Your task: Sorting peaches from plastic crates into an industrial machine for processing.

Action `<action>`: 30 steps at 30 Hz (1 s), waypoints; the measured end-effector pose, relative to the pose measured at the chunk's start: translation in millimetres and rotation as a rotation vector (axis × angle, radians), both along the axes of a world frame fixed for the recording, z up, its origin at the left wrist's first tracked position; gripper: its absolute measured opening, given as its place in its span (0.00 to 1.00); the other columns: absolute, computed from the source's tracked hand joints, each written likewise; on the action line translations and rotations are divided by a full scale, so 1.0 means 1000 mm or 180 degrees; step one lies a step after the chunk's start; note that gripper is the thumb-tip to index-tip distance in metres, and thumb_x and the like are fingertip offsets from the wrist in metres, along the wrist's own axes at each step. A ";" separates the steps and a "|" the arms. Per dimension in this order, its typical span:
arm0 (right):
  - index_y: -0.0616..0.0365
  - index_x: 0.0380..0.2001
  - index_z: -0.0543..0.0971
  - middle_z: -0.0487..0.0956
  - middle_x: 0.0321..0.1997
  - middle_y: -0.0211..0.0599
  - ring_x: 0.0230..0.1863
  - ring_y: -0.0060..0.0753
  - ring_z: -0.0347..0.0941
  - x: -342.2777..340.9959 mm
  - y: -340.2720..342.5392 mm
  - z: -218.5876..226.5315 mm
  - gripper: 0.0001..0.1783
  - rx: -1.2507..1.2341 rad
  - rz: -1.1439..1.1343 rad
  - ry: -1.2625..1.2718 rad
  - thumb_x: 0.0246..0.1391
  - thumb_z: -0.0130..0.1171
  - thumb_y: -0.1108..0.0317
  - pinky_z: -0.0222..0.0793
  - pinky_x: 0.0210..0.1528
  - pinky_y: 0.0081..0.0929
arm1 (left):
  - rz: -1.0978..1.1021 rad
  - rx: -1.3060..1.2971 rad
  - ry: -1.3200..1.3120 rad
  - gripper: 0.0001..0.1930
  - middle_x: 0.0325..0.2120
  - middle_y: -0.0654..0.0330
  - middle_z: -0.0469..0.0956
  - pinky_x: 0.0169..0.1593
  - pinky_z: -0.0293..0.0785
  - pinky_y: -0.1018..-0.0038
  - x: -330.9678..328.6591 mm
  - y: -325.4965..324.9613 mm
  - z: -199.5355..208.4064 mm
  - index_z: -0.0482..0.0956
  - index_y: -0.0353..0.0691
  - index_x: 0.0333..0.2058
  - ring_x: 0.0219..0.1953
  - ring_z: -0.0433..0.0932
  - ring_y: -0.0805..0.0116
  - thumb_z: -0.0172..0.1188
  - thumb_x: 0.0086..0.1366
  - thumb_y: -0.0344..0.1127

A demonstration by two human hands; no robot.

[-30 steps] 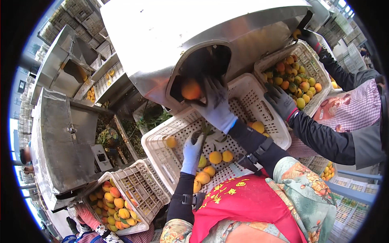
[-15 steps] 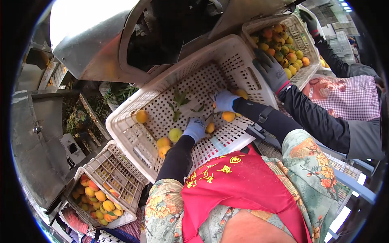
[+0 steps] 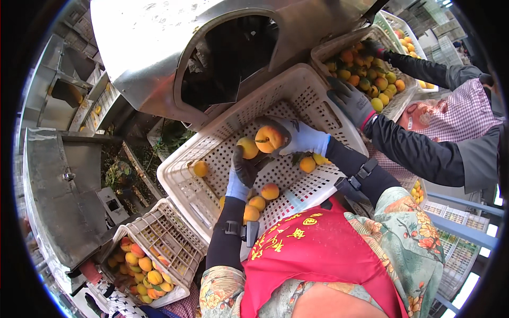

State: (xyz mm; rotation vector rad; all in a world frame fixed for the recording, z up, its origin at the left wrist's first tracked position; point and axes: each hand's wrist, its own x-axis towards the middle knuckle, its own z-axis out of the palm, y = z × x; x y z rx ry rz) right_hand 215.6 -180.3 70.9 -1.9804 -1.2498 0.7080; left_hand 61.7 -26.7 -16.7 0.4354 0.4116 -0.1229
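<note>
Above the floor of a large white perforated crate [image 3: 175, 183], my two hands are close together. My right hand [image 3: 305, 137], in a blue-grey glove, is closed round an orange peach [image 3: 269, 139]. My gloved left hand [image 3: 241, 172] grips a yellower peach [image 3: 247, 148] just beside it. Several peaches [image 3: 270, 191] lie in the crate's near part. One peach [image 3: 201, 169] sits alone by the left wall, and another peach [image 3: 307, 164] rests under my right wrist. My hands hide part of the crate floor.
Beyond the crate stands a metal machine housing [image 3: 143, 58] with a dark opening. A co-worker's gloved hand [image 3: 354, 100] is at my crate's right rim, beside a fuller peach crate [image 3: 392, 108]. Another crate of peaches [image 3: 185, 228] stands tilted at lower left.
Both my hands have come up from the crate floor and together, each now with a peach. Several peaches lie regrouped near the front. The co-worker's far hand has moved into the fuller crate.
</note>
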 end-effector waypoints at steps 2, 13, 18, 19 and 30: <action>0.53 0.57 0.67 0.71 0.55 0.45 0.53 0.45 0.71 -0.004 0.006 0.016 0.37 0.0320 0.0062 -0.0132 0.40 0.67 0.61 0.67 0.54 0.35 | 0.0420 -0.0467 -0.0370 0.35 0.56 0.55 0.69 0.59 0.66 0.50 0.004 0.003 0.058 0.67 0.48 0.57 0.57 0.69 0.53 0.57 0.57 0.64; 0.58 0.65 0.56 0.70 0.57 0.49 0.52 0.52 0.70 -0.041 0.050 0.097 0.56 0.1291 -0.1289 -0.1170 0.32 0.72 0.54 0.61 0.58 0.43 | 0.1288 -0.0547 -0.0983 0.33 0.54 0.55 0.71 0.59 0.62 0.52 0.005 0.020 0.142 0.69 0.47 0.55 0.56 0.68 0.54 0.60 0.57 0.61; 0.62 0.63 0.58 0.71 0.56 0.48 0.57 0.54 0.66 -0.032 0.076 0.101 0.57 0.1273 -0.1747 -0.1875 0.33 0.72 0.46 0.55 0.62 0.51 | 0.1555 -0.0385 -0.0847 0.27 0.49 0.52 0.75 0.48 0.69 0.60 -0.007 0.036 0.132 0.72 0.44 0.51 0.48 0.73 0.55 0.60 0.59 0.55; 0.63 0.63 0.58 0.69 0.58 0.50 0.59 0.55 0.64 -0.029 0.079 0.098 0.56 0.1130 -0.1782 -0.2044 0.34 0.71 0.45 0.53 0.63 0.52 | 0.1541 -0.0255 -0.0779 0.26 0.49 0.51 0.75 0.47 0.70 0.61 -0.012 0.037 0.128 0.72 0.44 0.51 0.48 0.73 0.54 0.60 0.60 0.54; 0.62 0.57 0.67 0.73 0.52 0.51 0.54 0.50 0.69 -0.002 0.125 0.115 0.41 0.2174 -0.1563 -0.1485 0.41 0.68 0.53 0.60 0.59 0.44 | 0.0628 -0.1344 -0.1215 0.26 0.48 0.45 0.74 0.43 0.78 0.64 -0.007 0.053 0.129 0.71 0.40 0.50 0.49 0.75 0.48 0.50 0.66 0.57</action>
